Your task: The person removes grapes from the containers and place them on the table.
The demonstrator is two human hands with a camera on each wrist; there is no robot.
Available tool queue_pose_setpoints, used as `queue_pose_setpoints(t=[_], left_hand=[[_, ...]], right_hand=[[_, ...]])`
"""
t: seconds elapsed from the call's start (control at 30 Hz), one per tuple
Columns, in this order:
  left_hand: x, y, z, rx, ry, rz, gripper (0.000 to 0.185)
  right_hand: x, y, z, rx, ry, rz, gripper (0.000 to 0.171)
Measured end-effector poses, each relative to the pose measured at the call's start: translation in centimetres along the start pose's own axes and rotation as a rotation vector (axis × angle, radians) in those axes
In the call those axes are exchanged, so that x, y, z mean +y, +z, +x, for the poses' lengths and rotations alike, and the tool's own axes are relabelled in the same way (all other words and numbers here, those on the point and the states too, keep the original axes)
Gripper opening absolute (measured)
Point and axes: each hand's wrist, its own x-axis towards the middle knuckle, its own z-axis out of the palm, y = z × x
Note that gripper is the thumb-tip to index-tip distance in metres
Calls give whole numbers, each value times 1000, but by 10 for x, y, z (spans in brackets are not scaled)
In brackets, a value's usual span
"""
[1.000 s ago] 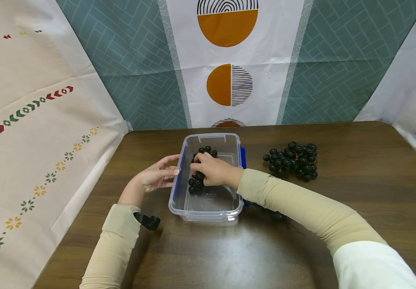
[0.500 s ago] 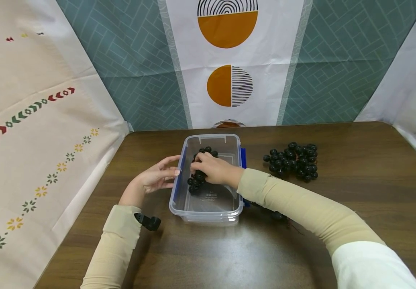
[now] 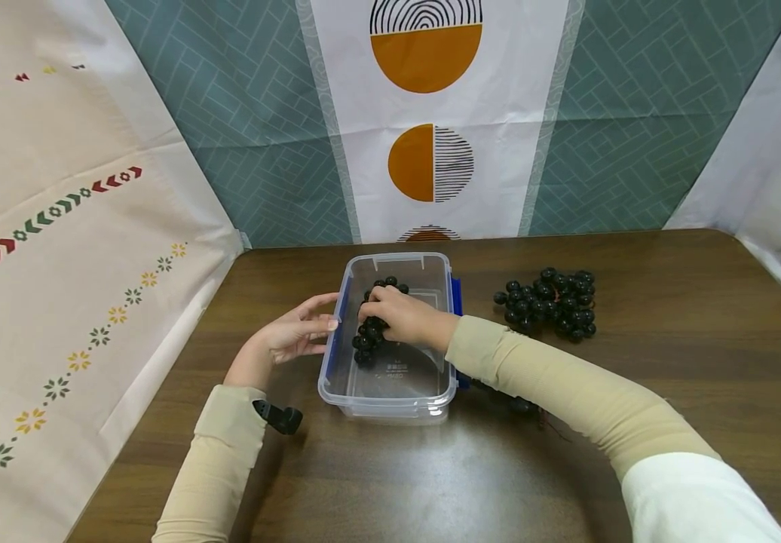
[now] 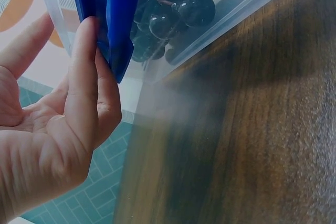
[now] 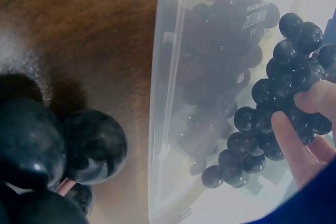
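A clear plastic container [image 3: 390,406] with blue side clips stands mid-table. My right hand [image 3: 378,311] reaches into it and grips a bunch of dark grapes [image 3: 367,341], which hangs just above the container floor. In the right wrist view its fingers [image 5: 294,148] curl round the bunch of grapes [image 5: 283,98] inside the container wall [image 5: 168,77]. My left hand [image 3: 314,323] rests outside the left wall with fairly straight fingers. In the left wrist view those fingers [image 4: 86,77] touch the blue clip [image 4: 119,19].
A second bunch of grapes [image 3: 552,302] lies on the brown table [image 3: 669,354] to the right of the container. More grapes [image 3: 521,405] sit under my right forearm and show large in the right wrist view [image 5: 58,156]. Patterned cloths hang behind and at the left.
The right hand and its bunch have shifted only very slightly inside the container. The left hand stays at the container's left wall.
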Motion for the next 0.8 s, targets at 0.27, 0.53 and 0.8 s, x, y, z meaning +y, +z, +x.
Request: queue_pose_setpoints(t=[0.27,0.53,0.8], left_hand=[[-2,-1,-1,-6,9,-5,68],[-2,1,0,1,10,-9,66],[-1,1,0,10,5,-13,67]], right_hand=[[1,1,0,46,-32,-2,33],[0,-1,-1,40,-61,-12,35],[-3,-2,-3,62,-57,29,33]])
